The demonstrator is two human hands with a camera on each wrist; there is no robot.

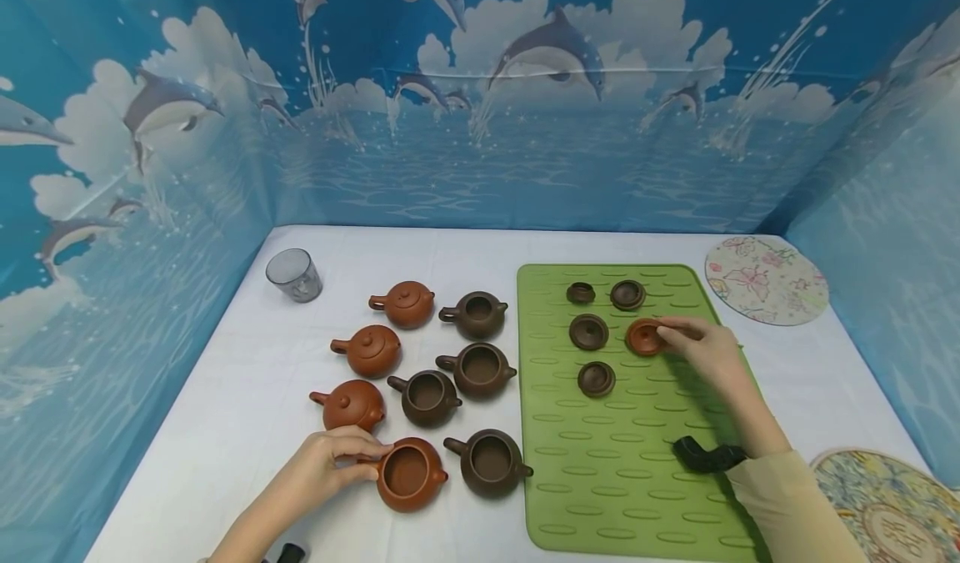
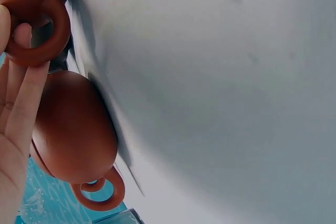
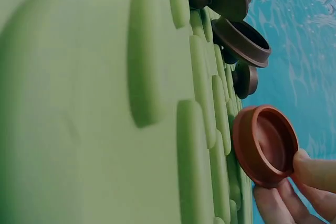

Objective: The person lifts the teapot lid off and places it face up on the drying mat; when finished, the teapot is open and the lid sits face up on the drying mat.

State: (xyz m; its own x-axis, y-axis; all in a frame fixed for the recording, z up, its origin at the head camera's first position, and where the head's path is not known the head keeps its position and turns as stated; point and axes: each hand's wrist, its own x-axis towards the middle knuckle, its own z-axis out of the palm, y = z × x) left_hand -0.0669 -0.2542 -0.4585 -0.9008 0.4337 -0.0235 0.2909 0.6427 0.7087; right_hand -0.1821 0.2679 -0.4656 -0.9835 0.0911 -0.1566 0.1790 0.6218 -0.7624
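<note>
By its handle, my left hand (image 1: 333,463) pinches a reddish-brown clay teapot (image 1: 411,496) that has no lid on it; the left wrist view shows fingers at the handle ring (image 2: 37,51). Over the green mat, my right hand (image 1: 705,350) pinches the edge of a reddish-brown teapot lid (image 1: 645,337), whose hollow underside faces up. In the right wrist view the thumb and fingers hold that lid (image 3: 252,156) by its rim. Several dark brown lids (image 1: 588,332) lie on the mat beside it.
Three lidded reddish teapots (image 1: 371,351) stand at left, with several open dark teapots (image 1: 480,371) beside them. A grey glass (image 1: 294,274) stands back left. The green mat (image 1: 585,521) spans the right. Round patterned mats (image 1: 767,281) lie at the far right.
</note>
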